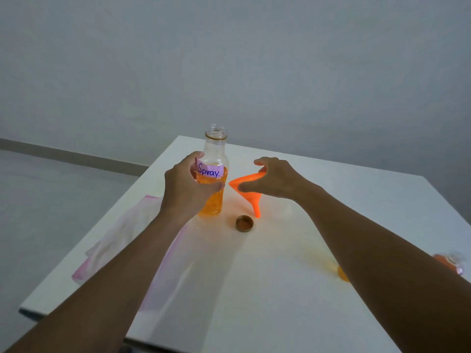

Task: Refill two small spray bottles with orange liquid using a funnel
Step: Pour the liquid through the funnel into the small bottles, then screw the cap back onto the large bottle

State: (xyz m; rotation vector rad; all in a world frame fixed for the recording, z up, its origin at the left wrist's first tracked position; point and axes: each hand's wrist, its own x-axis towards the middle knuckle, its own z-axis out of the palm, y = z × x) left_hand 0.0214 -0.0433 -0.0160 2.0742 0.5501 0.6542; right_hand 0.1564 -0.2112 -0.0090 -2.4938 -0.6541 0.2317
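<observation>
White table [293, 289] by a grey wall, my left hand [184, 189] wrapped round the uncapped "Spray." refill bottle [213, 174] of orange liquid, right hand [275, 180] pinching the orange funnel [248, 189], spout down, just above the tabletop, brown cap [244, 223] lying beside, pink cloth [122, 240] left.

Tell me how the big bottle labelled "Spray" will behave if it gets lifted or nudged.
The bottle is tall and narrow, so it probably tips easily. Its mouth is open, the cap lying on the table, so tipping would likely spill. About half full of orange liquid, it should feel fairly hefty.
</observation>
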